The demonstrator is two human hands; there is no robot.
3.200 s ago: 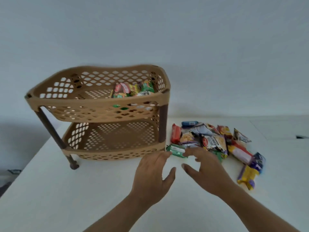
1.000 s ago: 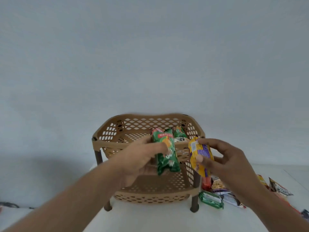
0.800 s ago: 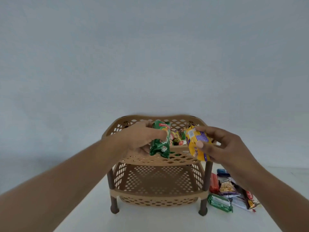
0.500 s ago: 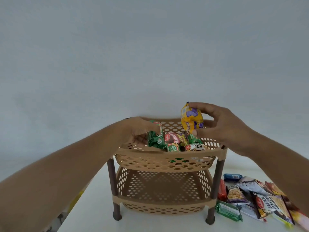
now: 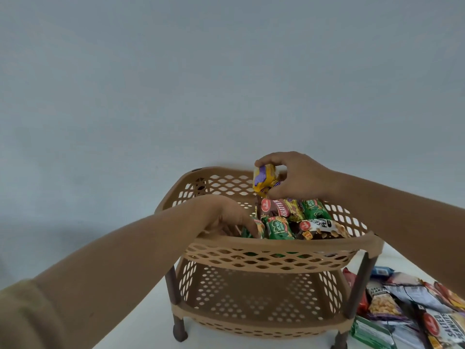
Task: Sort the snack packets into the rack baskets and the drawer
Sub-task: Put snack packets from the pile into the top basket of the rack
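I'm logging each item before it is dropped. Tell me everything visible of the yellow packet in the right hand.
The yellow packet is a small, glossy, foil-like pouch, yellow with purple patches; its print is too blurred to read. It looks crumpled, held roughly upright. The right hand grips it from the right, fingers curled over its top. It hangs over the back of the top basket, just above the packets lying there; whether its lower end touches them cannot be told.
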